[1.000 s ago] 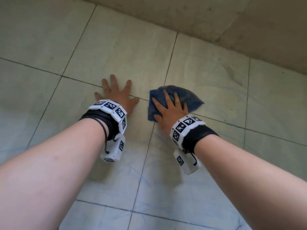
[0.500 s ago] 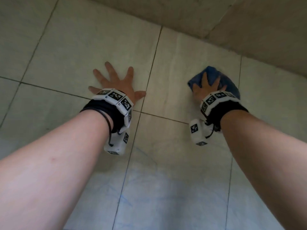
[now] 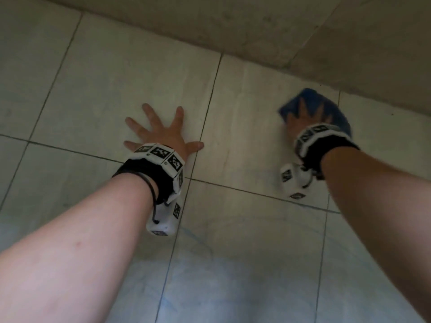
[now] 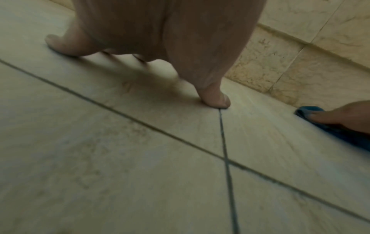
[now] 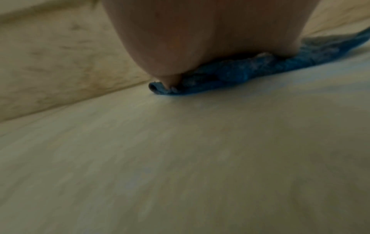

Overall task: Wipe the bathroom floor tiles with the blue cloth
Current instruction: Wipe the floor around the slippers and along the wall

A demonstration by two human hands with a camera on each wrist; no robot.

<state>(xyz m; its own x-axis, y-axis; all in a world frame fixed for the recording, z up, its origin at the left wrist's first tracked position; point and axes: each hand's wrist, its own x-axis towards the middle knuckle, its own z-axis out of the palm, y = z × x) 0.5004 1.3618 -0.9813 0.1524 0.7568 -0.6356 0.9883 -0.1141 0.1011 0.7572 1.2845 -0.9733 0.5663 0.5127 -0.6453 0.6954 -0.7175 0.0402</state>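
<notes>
Both hands lie flat with fingers spread: the left hand (image 3: 161,134) props on the floor tiles (image 3: 130,73), while the right hand (image 3: 305,117) has pushed the blue cloth (image 3: 335,113) away from the middle to the wall's foot (image 3: 256,45). That edge looks blurry, so it is probably getting wiped now.

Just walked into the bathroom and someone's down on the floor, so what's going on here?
A person is wiping the floor tiles by hand. Their right hand, fingers spread, presses a blue cloth flat on a tile close to the base of the wall; that hand looks blurred, so it is likely mid-stroke. The left hand lies flat on the bare tile with fingers spread, holding nothing and apparently bracing.
</notes>
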